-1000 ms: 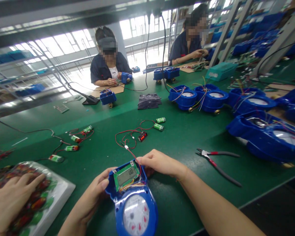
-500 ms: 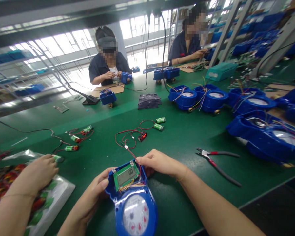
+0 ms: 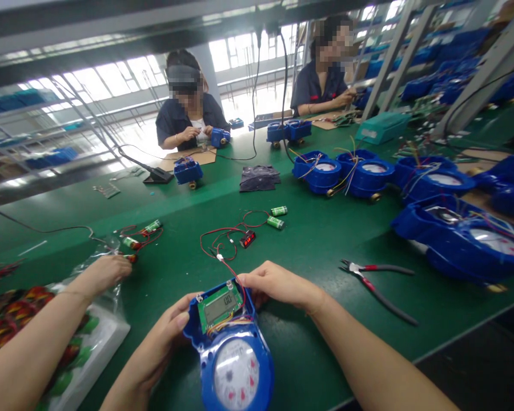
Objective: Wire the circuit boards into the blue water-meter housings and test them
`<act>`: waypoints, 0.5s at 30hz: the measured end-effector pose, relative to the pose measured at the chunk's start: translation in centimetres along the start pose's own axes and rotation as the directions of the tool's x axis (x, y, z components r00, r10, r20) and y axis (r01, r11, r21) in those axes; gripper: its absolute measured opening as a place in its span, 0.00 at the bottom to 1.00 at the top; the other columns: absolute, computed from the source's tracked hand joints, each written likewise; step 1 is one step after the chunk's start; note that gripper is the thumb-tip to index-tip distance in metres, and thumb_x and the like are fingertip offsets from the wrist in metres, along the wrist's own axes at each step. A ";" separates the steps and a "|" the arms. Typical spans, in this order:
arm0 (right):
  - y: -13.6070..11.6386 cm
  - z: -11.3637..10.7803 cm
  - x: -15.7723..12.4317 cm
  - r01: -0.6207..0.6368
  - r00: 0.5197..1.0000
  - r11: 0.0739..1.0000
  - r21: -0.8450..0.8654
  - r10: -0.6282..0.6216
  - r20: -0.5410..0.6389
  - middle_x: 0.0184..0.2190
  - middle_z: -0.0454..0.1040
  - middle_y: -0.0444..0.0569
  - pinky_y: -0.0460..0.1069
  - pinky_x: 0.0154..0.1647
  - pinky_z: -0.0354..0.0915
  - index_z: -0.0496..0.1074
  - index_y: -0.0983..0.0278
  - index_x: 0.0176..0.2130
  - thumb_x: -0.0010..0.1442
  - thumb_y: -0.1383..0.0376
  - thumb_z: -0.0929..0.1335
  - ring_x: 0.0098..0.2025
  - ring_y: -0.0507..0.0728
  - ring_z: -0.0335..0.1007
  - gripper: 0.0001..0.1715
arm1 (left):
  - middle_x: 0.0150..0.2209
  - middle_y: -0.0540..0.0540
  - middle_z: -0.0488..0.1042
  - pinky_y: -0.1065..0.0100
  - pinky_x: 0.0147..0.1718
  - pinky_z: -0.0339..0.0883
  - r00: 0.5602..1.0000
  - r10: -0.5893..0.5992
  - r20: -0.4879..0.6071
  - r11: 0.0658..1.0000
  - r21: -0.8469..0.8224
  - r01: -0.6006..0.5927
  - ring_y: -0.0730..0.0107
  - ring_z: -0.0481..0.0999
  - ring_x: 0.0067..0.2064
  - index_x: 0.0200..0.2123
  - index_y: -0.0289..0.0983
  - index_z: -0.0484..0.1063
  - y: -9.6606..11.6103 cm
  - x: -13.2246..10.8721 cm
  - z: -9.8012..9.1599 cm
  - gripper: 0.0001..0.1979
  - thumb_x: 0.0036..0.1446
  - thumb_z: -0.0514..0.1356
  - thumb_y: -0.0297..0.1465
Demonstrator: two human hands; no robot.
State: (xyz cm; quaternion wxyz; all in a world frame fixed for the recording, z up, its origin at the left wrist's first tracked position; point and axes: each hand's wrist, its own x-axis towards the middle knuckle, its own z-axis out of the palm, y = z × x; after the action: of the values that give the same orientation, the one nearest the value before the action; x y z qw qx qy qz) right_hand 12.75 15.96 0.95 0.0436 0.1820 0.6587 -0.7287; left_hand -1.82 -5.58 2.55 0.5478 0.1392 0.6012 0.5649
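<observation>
A blue water meter (image 3: 268, 365) tilts toward me at the front of the bench, its round dial facing up. In its open upper housing sits a green circuit board (image 3: 202, 311) with a small grey display. My left hand (image 3: 171, 325) grips the housing's left side, thumb on the rim. At the top right corner, my right hand (image 3: 278, 288) is closed on the housing beside a red wire; its fingertips are partly hidden. That wire runs up to a small red digital readout (image 3: 248, 239), which is joined by leads to two green batteries (image 3: 276, 222).
From the left, another person's hand (image 3: 111, 269) reaches over wired batteries, above a bag of batteries (image 3: 75, 359). Cutting pliers (image 3: 379, 291) lie at right. Several blue meters (image 3: 364, 171) line the right side. A dark cloth (image 3: 259, 178) lies mid-bench; two people work opposite.
The other person's hand at left has moved right and slightly up, onto a wired battery. Digits on the red readout have changed. My hands and the meter stay in place.
</observation>
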 end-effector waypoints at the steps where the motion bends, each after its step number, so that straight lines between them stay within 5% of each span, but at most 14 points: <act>1: 0.0 0.0 0.0 -0.002 1.000 1.000 0.007 0.002 0.002 0.23 0.75 0.50 0.46 0.27 0.67 0.79 0.70 0.29 0.55 0.38 0.67 0.24 0.51 0.68 0.37 | 0.48 0.41 0.81 0.61 0.42 0.73 1.000 0.002 0.002 1.000 -0.001 -0.002 0.48 0.80 0.47 0.52 0.40 0.74 0.0 0.0 0.0 0.30 0.48 0.68 0.47; 15: 0.2 0.1 0.4 0.001 1.000 1.000 0.029 -0.001 -0.010 0.21 0.73 0.48 0.46 0.26 0.66 0.76 0.70 0.26 0.52 0.37 0.69 0.22 0.50 0.68 0.37 | 0.45 0.40 0.82 0.63 0.41 0.73 0.998 0.042 -0.039 0.999 0.019 -0.041 0.50 0.80 0.45 0.49 0.39 0.74 0.1 0.3 0.0 0.31 0.43 0.70 0.47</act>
State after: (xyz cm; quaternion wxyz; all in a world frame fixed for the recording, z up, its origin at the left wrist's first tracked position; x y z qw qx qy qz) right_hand 12.41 15.90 0.69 0.0373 0.1862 0.6485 -0.7372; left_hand -1.99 -5.35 2.43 0.5227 0.1455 0.6138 0.5734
